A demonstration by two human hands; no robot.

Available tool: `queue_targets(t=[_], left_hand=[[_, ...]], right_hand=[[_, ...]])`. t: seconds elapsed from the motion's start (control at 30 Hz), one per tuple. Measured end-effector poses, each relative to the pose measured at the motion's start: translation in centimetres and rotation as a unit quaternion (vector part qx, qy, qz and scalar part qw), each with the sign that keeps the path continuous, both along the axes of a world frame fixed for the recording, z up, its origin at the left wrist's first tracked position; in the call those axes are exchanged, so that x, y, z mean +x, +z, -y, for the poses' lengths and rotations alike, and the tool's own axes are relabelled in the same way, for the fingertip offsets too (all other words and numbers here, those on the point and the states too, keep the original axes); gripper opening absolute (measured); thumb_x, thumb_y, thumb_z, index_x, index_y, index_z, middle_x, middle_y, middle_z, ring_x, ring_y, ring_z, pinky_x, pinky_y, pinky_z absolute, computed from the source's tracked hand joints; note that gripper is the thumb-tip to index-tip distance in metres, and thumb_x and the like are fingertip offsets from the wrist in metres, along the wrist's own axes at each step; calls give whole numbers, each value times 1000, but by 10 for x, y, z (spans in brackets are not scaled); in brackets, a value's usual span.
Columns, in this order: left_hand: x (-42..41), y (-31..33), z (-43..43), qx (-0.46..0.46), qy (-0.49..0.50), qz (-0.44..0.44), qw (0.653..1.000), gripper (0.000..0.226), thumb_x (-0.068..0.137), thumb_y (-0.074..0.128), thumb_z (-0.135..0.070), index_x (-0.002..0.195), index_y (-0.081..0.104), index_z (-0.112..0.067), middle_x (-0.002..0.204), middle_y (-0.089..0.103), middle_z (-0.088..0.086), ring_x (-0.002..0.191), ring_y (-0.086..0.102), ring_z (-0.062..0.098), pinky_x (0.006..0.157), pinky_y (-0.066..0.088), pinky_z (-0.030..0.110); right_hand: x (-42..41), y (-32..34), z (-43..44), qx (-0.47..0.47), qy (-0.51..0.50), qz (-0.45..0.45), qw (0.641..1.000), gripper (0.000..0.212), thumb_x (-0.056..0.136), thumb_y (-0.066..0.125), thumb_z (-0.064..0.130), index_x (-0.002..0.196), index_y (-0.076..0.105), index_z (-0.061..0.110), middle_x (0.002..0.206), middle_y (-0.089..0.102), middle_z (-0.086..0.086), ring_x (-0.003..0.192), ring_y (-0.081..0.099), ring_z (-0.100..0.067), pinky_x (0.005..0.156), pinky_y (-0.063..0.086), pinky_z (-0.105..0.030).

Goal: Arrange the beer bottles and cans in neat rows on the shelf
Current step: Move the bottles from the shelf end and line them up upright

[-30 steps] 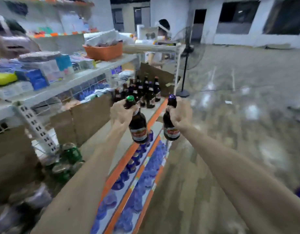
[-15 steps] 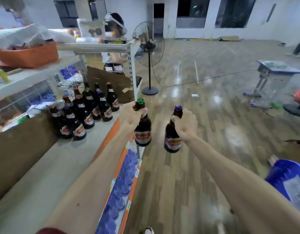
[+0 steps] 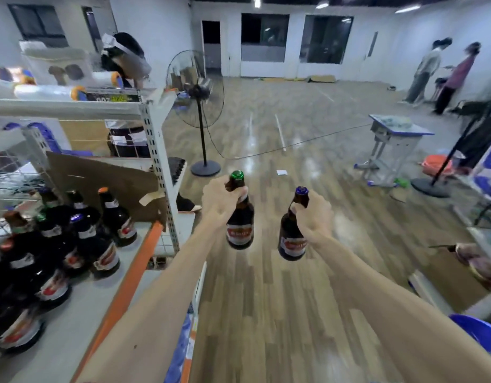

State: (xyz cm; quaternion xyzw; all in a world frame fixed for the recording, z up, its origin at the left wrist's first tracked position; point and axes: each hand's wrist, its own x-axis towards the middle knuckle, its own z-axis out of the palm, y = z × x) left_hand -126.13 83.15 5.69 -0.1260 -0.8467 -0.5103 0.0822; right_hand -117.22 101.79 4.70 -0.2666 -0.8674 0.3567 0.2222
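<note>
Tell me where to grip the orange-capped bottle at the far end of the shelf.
Grip the orange-capped bottle by its narrow neck, coming from above. It stands upright, other bottles crowd its near side, and cardboard stands behind it; only the neck is free.

The digits "007" show, blurred, on a dark tag point(image 3: 111, 98) at the upper shelf's front edge, far left; bottle labels point(image 3: 239, 235) are unreadable.

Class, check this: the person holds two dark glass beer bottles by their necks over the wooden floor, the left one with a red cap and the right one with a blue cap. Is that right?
Not quite. In the head view, the left hand holds a dark glass beer bottle with a green cap, not red. The right hand holds the blue-capped bottle over the wooden floor.
</note>
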Motion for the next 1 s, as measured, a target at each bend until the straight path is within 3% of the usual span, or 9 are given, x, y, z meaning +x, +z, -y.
queue_targets(t=[0.13,0.3,0.47,0.63,0.77,0.9,1.0], left_hand=[[-50,-2,-26,-4,-1,5,1000,20,72,69,-38,72,67,-19,77,71,1,80,65,24,71,49,35],[-115,-18,-61,0,13,22,1000,22,70,67,-41,64,60,-21,71,69,1,74,62,23,68,47,34],[-167,-29,-75,6,67,31,997,17,77,74,-28,69,65,-16,69,67,-2,70,59,15,61,41,29],[-186,-13,-40,-41,113,44,992,20,68,69,-33,66,64,-13,65,68,1,70,66,21,66,53,39],[-165,2,26,-49,179,61,981,19,75,69,-19,67,63,-3,63,68,4,62,62,14,65,51,30],[-115,8,108,-69,284,73,954,23,65,67,-31,64,65,-8,66,69,11,66,65,30,66,55,44],[-57,13,163,-63,378,81,920,17,68,70,-24,60,65,-10,55,64,1,53,53,8,59,46,29]], right_hand=[[-47,-5,-24,-2,3,4,1000,9,87,60,15,95,61,9,92,64,-5,83,55,-27,65,36,-30],[-117,-14,-56,-18,39,22,999,11,89,59,17,96,59,9,92,64,-5,87,57,-29,67,39,-32],[-200,-22,-79,13,140,37,989,7,89,56,15,84,53,11,83,61,-5,81,57,-30,67,44,-35],[-274,-18,-63,108,267,51,956,10,85,61,18,79,54,15,82,62,-4,81,57,-31,71,46,-37],[-305,-15,17,174,415,51,892,9,84,62,22,84,57,15,89,66,-11,85,59,-36,68,44,-37],[-297,-2,116,180,540,21,822,15,82,69,22,83,61,10,92,66,-18,94,61,-39,67,36,-35],[-269,6,191,150,632,1,760,16,80,70,23,77,57,14,87,66,-16,91,61,-39,66,39,-35]])
